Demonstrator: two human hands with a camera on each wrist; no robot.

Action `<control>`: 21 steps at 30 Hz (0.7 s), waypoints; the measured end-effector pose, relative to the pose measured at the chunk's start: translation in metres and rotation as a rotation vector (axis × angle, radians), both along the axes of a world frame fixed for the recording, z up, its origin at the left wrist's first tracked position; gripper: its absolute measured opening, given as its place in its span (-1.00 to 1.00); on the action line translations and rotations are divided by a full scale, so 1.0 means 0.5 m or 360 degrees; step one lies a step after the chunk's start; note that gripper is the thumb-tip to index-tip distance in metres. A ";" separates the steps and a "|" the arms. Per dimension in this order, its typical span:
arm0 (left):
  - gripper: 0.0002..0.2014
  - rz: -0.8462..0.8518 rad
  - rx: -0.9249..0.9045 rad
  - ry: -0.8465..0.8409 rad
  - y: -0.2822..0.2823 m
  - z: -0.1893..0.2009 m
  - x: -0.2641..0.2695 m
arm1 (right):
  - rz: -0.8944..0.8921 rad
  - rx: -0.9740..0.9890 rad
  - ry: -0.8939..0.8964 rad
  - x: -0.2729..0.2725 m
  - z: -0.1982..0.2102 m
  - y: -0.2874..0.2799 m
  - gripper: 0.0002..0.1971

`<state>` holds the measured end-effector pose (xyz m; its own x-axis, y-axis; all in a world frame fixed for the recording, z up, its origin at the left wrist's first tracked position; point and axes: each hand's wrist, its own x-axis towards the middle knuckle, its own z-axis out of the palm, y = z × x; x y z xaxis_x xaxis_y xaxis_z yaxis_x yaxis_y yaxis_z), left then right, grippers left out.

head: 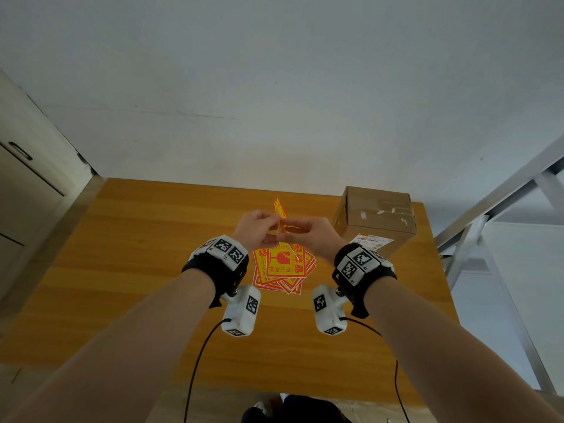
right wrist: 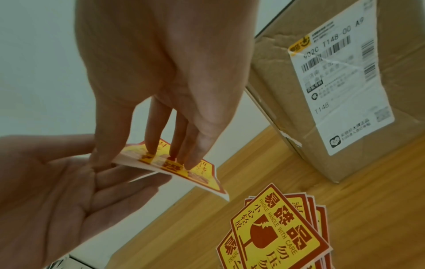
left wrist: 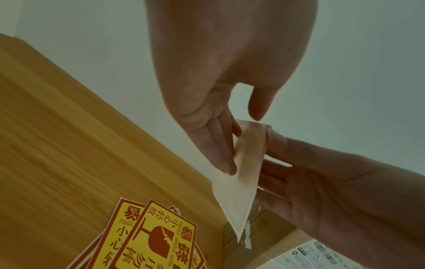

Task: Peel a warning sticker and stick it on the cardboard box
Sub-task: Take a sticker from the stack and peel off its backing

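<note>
Both hands hold one red-and-yellow warning sticker point(head: 280, 210) in the air above the table. My left hand point(head: 256, 222) pinches its left side and my right hand point(head: 308, 232) its right side. In the left wrist view the sticker's white back point(left wrist: 236, 182) faces the camera, between my left hand point(left wrist: 241, 143) and my right hand point(left wrist: 322, 191). In the right wrist view my right hand point(right wrist: 142, 160) presses its fingers on the bent sticker's printed face point(right wrist: 202, 172), with my left hand point(right wrist: 69, 191) under it. The cardboard box point(head: 378, 218) stands at the table's far right.
A fanned pile of the same stickers point(head: 283, 267) lies on the wooden table point(head: 137, 239) just below my hands. The box carries a white shipping label point(right wrist: 340, 81) on its near side. A wall runs behind the table, and a grey metal frame point(head: 488, 209) stands to the right.
</note>
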<state>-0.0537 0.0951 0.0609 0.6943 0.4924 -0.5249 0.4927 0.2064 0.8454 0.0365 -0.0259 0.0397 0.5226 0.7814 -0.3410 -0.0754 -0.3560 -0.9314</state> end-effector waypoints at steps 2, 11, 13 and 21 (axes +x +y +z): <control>-0.72 -0.0022 -0.0043 -0.0021 0.000 0.003 -0.003 | -0.0031 0.0020 0.0009 -0.001 -0.002 0.000 -0.55; -0.85 -0.0111 0.0034 -0.0038 0.000 0.003 -0.009 | -0.0117 0.0168 0.0269 -0.010 0.000 0.000 -0.82; -0.86 -0.0127 0.0086 -0.0035 0.000 0.002 -0.010 | -0.0131 0.0170 0.0300 -0.012 0.000 0.000 -0.84; -0.85 -0.0147 0.0255 -0.0008 0.004 0.000 -0.009 | -0.0257 0.0176 0.0448 -0.008 -0.007 0.005 -0.84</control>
<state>-0.0583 0.0972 0.0607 0.7430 0.5035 -0.4409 0.4988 0.0226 0.8664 0.0326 -0.0234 0.0361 0.5402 0.7364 -0.4074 -0.3823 -0.2166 -0.8983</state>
